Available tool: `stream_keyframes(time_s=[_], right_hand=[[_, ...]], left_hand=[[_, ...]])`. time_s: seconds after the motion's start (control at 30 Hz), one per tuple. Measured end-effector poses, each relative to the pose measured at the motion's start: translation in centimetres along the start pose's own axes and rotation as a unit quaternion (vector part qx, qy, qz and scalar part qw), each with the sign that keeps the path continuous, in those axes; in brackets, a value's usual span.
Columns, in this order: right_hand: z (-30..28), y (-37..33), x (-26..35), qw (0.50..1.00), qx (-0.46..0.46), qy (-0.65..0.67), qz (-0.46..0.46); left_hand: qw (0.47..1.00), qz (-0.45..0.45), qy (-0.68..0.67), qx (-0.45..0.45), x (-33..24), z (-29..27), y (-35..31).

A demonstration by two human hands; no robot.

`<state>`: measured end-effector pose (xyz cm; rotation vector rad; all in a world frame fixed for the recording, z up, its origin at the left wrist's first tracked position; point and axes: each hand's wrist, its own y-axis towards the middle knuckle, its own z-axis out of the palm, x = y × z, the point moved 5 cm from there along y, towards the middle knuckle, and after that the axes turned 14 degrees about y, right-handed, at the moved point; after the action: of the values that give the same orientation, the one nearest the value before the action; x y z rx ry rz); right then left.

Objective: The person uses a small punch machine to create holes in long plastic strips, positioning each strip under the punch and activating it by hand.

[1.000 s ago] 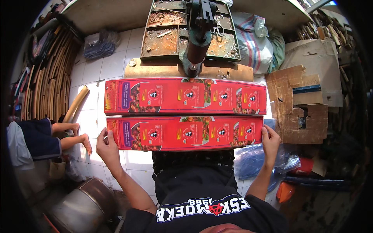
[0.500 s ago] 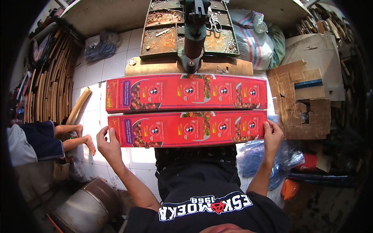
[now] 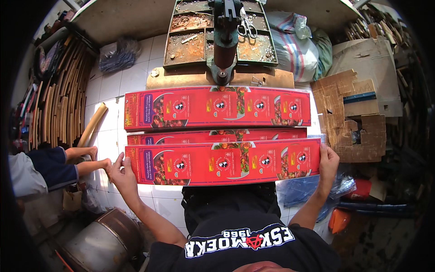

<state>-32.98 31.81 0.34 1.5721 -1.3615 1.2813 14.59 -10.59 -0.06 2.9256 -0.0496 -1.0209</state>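
Note:
My left hand (image 3: 123, 175) grips the left end of a long red printed strip (image 3: 199, 165), its thumb and fingers at the edge. At the strip's other end my right hand (image 3: 328, 164) holds it, thumb on top. The strip is slightly tilted, its right end nearer me. Just behind it, partly covered, shows a second red strip (image 3: 190, 137) with the same print. Farther away lies a third matching strip (image 3: 195, 108), flat below the dark metal press (image 3: 224, 54).
A compartmented tray (image 3: 186, 52) with small metal bits and scissors (image 3: 247, 28) sits around the press. Cardboard stacks (image 3: 61, 95) stand left, cut cardboard (image 3: 344, 118) lies right. Another person's bare legs (image 3: 86, 161) are at the left. Clear plastic sheets (image 3: 299, 190) lie at lower right.
Both hands have drawn the top strip of the near pile toward me and slightly right, uncovering the matching strip beneath. The other person's legs have shifted a little.

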Motion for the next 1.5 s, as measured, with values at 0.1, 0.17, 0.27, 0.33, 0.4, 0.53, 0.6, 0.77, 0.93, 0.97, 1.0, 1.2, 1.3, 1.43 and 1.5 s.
stream_keyframes(time_s=[0.1, 0.17, 0.27, 0.33, 0.4, 0.53, 0.6, 0.77, 0.93, 0.97, 1.0, 1.2, 1.3, 1.43, 1.5], right_hand=[[-0.5, -0.4, 1.3, 0.996, -0.002, -0.089, -0.018], [-0.7, -0.4, 2.3, 0.990, -0.009, -0.141, -0.024], [-2.3, 0.3, 3.6, 0.989, -0.089, -0.019, -0.117], [-2.4, -0.8, 6.9, 0.957, -0.129, 0.153, -0.211], [-3.8, -0.8, 7.0, 0.866, -0.147, 0.410, -0.247], [-2.7, -0.6, 7.7, 0.737, 0.138, 0.614, -0.246], [-2.3, -0.9, 6.7, 0.731, 0.136, 0.628, -0.229], [-2.4, -1.0, 5.0, 0.737, 0.249, 0.617, -0.119], [-2.6, -0.4, 3.4, 0.935, 0.177, 0.305, 0.037], [-2.4, -0.1, 3.6, 0.933, 0.193, 0.299, 0.051], [-1.8, -0.2, 3.5, 0.925, 0.202, 0.315, 0.068], [5.7, -4.6, 2.7, 0.894, 0.356, 0.219, 0.163], [8.1, -7.5, 2.4, 0.882, 0.441, 0.118, 0.117], [9.5, -10.1, 3.4, 0.870, 0.490, 0.041, 0.014], [9.4, -10.5, 2.4, 0.881, 0.470, 0.036, 0.029]], left_hand=[[0.996, -0.021, -0.011, 0.081, -0.2, -0.1, -0.8], [0.992, -0.033, -0.015, 0.120, -1.6, -0.1, -1.2], [0.987, 0.034, -0.124, 0.092, -5.5, -0.6, -1.2], [0.977, 0.109, -0.182, 0.005, -7.3, -2.2, -0.8], [0.944, 0.147, -0.282, -0.091, -8.4, -3.5, -1.4], [0.808, 0.157, -0.568, 0.009, -10.7, -2.0, -2.9], [0.752, 0.093, -0.648, 0.077, -11.4, -0.4, -4.1], [0.792, -0.107, -0.601, 0.014, -7.8, 1.3, -3.9], [0.760, -0.084, -0.644, 0.030, -7.8, 1.7, -3.9], [0.761, -0.070, -0.644, 0.042, -8.5, 2.1, -4.0], [0.761, -0.056, -0.644, 0.053, -9.3, 2.5, -4.2], [0.727, -0.015, -0.664, 0.177, -15.4, 6.9, -6.9], [0.706, 0.006, -0.673, 0.222, -17.0, 8.4, -7.8], [0.721, 0.031, -0.650, 0.236, -17.6, 8.7, -7.9], [0.743, 0.067, -0.624, 0.232, -17.9, 8.7, -7.9]])
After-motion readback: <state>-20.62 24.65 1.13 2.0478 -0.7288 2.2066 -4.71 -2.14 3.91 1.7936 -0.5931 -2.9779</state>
